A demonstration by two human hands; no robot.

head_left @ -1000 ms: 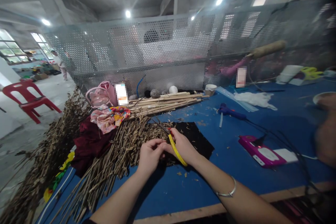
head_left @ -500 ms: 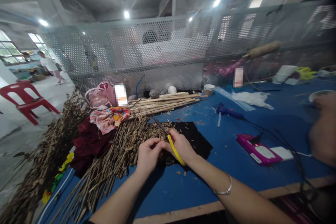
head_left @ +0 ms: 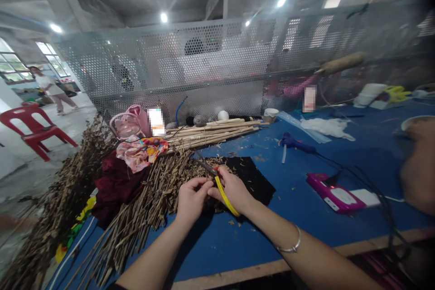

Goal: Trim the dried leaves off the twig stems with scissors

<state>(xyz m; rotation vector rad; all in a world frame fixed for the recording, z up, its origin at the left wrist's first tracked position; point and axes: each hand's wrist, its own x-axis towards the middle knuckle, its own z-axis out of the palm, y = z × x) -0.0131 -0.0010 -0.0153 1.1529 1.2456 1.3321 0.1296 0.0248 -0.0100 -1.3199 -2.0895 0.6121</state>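
My right hand point(head_left: 234, 190) is closed around a pair of scissors with a yellow handle point(head_left: 225, 195); their dark blades point up and left over dried leaves. My left hand point(head_left: 190, 198) is closed in a pinch, its fingertips close to those of my right hand. Whatever sits in that pinch is too small to make out. Below and behind both hands, brown dried stalks with curled leaves point(head_left: 173, 174) are heaped on the table, partly over a black cloth point(head_left: 254, 179). A silver bangle circles my right wrist.
The blue table point(head_left: 258, 240) holds peeled sticks point(head_left: 217, 133), a blue glue gun point(head_left: 299, 142), glue sticks, a magenta device point(head_left: 335, 195) with cables and a pink bag point(head_left: 125, 124). A perforated metal screen stands behind. Dried plants point(head_left: 64, 186) and a red chair point(head_left: 32, 129) are left; another person's arm is right.
My hands stay nearly in place, with the scissors shifting slightly. The person in the background has moved left, and a blurred skin-toned shape has appeared at the lower left edge.
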